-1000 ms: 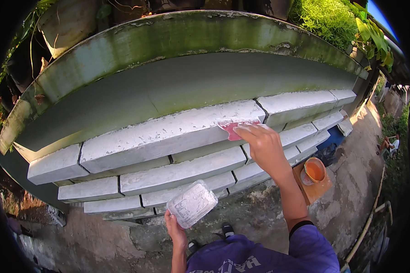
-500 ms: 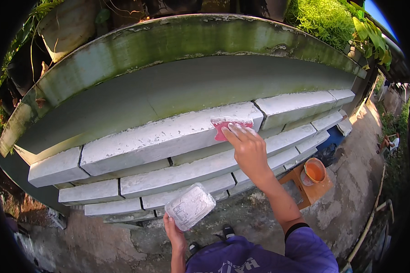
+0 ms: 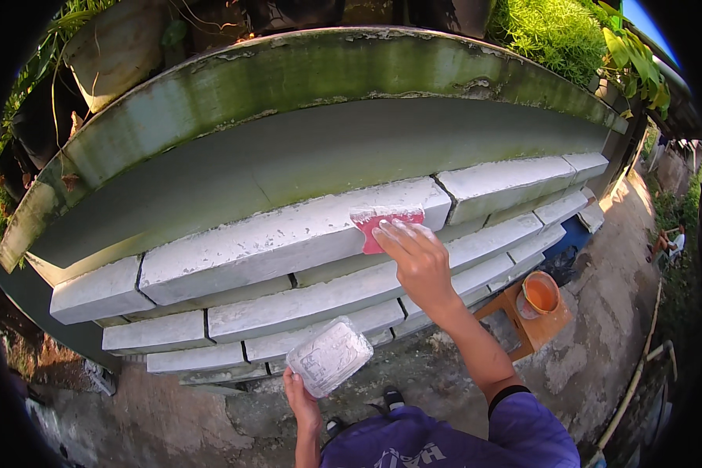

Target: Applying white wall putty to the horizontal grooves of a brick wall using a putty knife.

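Moved since earlier frame: red scraper and right hand are sliding leftward along the top block, away from the dark joint at its right end; left hand is staying about level.
Red scraper: flat, red, wide-bladed scraper (image 3: 375,221), white paste coating its far edge, is sitting over the front edge of the topmost long, white-coated masonry block (image 3: 249,240), apparently touching it.
Right hand: right hand (image 3: 421,264) is pinching the scraper's near side, fingers (image 3: 402,240) lying over its face; thumb mostly hiding.
Key relation: scraper is lying just ahead and left of the right fingers; its long axis is running roughly along the block. Right hand is being the nearer one to the block, left hand well apart.
White tray: shallow, rectangular, paste-smeared tray (image 3: 330,357) is tilting in front of the lower blocks, nearer the body.
Left hand: left hand (image 3: 303,405) is gripping the tray's lower-left edge; fingers underneath are hiding, so cannot tell their spread.
Stool: brown wooden stool (image 3: 555,326) is carrying an orange round bucket (image 3: 541,292), off right.
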A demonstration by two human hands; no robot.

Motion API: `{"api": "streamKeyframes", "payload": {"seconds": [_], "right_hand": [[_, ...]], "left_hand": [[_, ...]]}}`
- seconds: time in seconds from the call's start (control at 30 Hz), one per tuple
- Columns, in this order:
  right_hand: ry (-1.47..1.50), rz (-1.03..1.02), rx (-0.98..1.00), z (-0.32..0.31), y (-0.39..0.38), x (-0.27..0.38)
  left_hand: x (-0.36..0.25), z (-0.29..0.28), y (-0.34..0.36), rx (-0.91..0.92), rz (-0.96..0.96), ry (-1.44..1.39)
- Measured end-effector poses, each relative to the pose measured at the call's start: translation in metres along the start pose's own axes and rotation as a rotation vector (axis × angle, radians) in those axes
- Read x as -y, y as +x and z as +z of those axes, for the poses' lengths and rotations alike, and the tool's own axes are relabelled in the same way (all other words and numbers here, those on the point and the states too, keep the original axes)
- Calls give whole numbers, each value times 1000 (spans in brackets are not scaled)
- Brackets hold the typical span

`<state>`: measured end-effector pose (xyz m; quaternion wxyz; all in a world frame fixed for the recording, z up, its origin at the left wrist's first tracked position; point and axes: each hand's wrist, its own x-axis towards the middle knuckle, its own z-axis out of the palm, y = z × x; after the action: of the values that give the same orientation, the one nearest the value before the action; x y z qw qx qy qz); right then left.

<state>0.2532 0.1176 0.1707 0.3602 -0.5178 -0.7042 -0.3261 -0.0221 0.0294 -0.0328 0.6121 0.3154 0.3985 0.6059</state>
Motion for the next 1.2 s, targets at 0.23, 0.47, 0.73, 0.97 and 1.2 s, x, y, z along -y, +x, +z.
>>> {"api": "streamKeyframes", "payload": {"seconds": [0.23,0.47,0.73,0.97,1.2], "right_hand": [[-10,-41,-78,-2,16,-32],[-12,-104,90,-16,5,3],[-74,-53,45,-16,26,-38],[-11,-44,128,-58,25,-27],[-2,-68,115,-15,24,-43]], "left_hand": [[0,1,1,2,-8,-2],[1,-4,0,-31,14,-5],[-1,-3,1,-25,-7,8],[0,-6,-1,-31,0,8],[10,-4,-3,-16,-26,-6]]}}
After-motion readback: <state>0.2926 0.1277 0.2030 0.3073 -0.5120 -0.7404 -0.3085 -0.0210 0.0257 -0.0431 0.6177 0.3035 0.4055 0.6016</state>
